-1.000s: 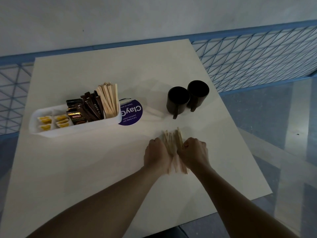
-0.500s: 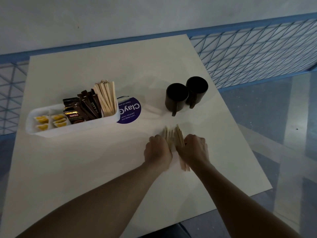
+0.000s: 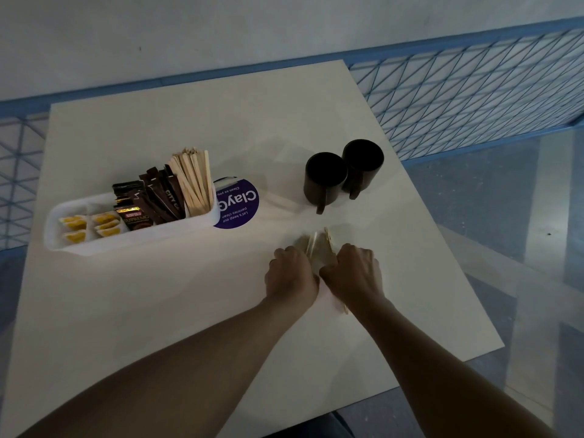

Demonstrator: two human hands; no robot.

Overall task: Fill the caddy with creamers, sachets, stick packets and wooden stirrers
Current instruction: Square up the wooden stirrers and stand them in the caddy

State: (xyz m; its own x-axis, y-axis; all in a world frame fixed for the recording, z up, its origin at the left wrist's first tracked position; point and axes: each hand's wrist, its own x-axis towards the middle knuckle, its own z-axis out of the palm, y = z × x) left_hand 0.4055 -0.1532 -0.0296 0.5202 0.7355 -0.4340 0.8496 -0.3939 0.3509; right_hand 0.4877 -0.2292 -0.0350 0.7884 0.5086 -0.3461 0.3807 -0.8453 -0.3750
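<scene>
Left grip: the left hand (image 3: 292, 276), lower centre of the frame, is knuckles up, with its fingers curled tight against the left side of the loose wooden stirrers (image 3: 317, 248).
Right grip: the right hand (image 3: 351, 275) mirrors it, fingers curled in on the bundle's right side. The two hands nearly touch, and the bundle is squeezed between them.
Loose wooden stirrers: they lie on the desk, blurred, with tips fanning out above the knuckles and a few ends showing below the right wrist.
Caddy: the white oblong caddy (image 3: 52, 230) sits left of centre, well apart from the hands.
Caddy contents: yellow-topped creamers (image 3: 90, 224) fill its left end. Next come dark sachets (image 3: 134, 216), then leaning brown stick packets (image 3: 166, 192), with upright stirrers (image 3: 193, 181) at its right end.
Desk: the pale cream desk (image 3: 158, 311) also carries two black mugs (image 3: 325, 181), touching each other above the hands.
Room: a grey wall (image 3: 221, 26) runs across the top, a blue mesh railing (image 3: 474, 90) is at upper right, and a grey floor (image 3: 537, 248) is at right.
Writing: one sachet reads "SUPREMO" and one stick packet reads "CITY C". A round purple sticker (image 3: 240, 203) beside the caddy reads, upside down, "ClayG", "Let's keep our pantries clean".
</scene>
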